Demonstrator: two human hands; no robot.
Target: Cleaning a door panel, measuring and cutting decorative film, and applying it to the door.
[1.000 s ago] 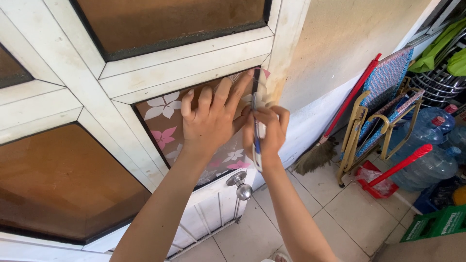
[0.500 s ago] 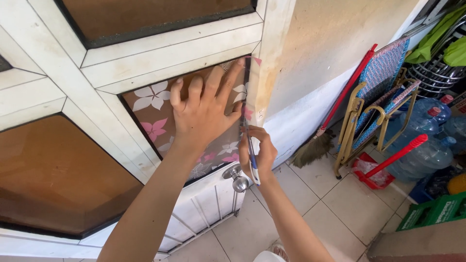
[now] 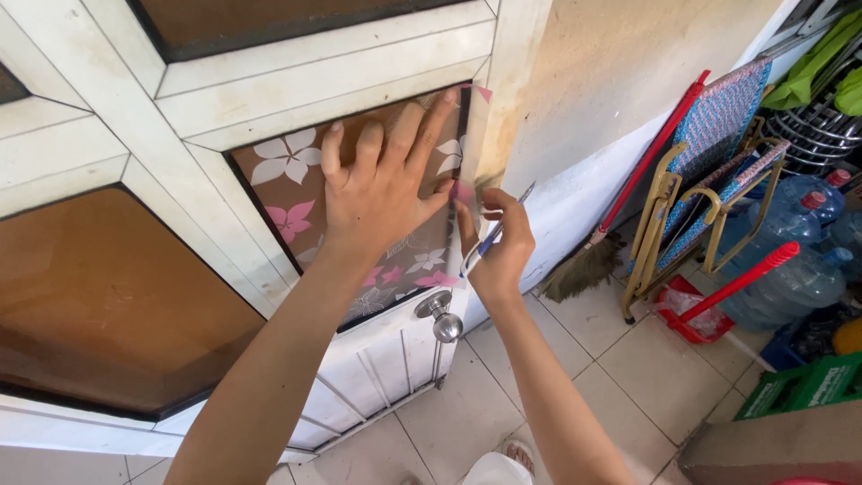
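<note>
My left hand (image 3: pixel 382 184) lies flat with fingers spread on a brown sheet printed with white and pink flowers (image 3: pixel 285 163), pressing it onto a glass panel of the white door (image 3: pixel 108 144). My right hand (image 3: pixel 496 242) grips a slim blue and silver cutter knife (image 3: pixel 492 235) at the sheet's right edge, against the door frame. A narrow strip of the sheet (image 3: pixel 474 135) stands up along that edge above the knife. The round metal door knob (image 3: pixel 441 318) sits just below both hands.
To the right, a broom with a red handle (image 3: pixel 628 193) leans on the wall beside a folded chair (image 3: pixel 709 171). Large water bottles (image 3: pixel 804 242), a red dustpan (image 3: pixel 718 301) and green crates (image 3: pixel 799 386) stand on the tiled floor.
My right hand has slid the knife down the sheet's right edge from near the top corner to about mid-height. My left hand has stayed pressed on the sheet.
</note>
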